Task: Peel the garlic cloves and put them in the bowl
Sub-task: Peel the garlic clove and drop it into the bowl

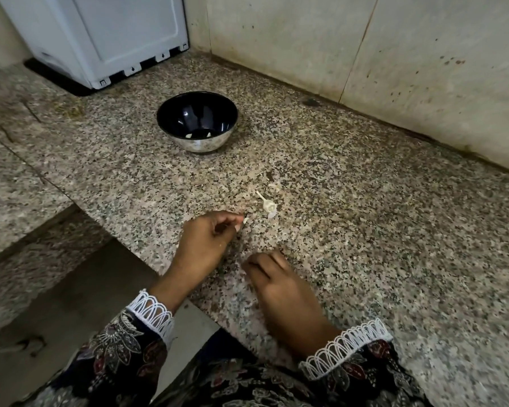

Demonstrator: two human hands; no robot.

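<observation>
The bowl (197,121) stands on the speckled stone bench (365,230), well apart from both hands, toward the back near the white appliance (100,39). At its dark bottom a few pale pieces show, most likely peeled garlic cloves (199,134), so part of the work looks done.

Nearer the person, the bare garlic stem (268,204) lies on the bench with its cloves already pulled off, and thin scraps of papery skin (272,179) lie scattered just beside it. No whole unpeeled bulb shows anywhere on the bench.

The left hand (209,240) has its fingers curled and pinches a small pale piece (245,220) at the fingertips, just short of the stem; whether this is a clove or only a flake of skin is too small to tell. The right hand (279,284) rests on the bench with its fingers bent under; it is blurred, and I cannot tell whether it holds anything.

By my reading the task is well along, perhaps near its end: what remains is to finish whatever clove is still in hand and carry it across to the bowl.
</observation>
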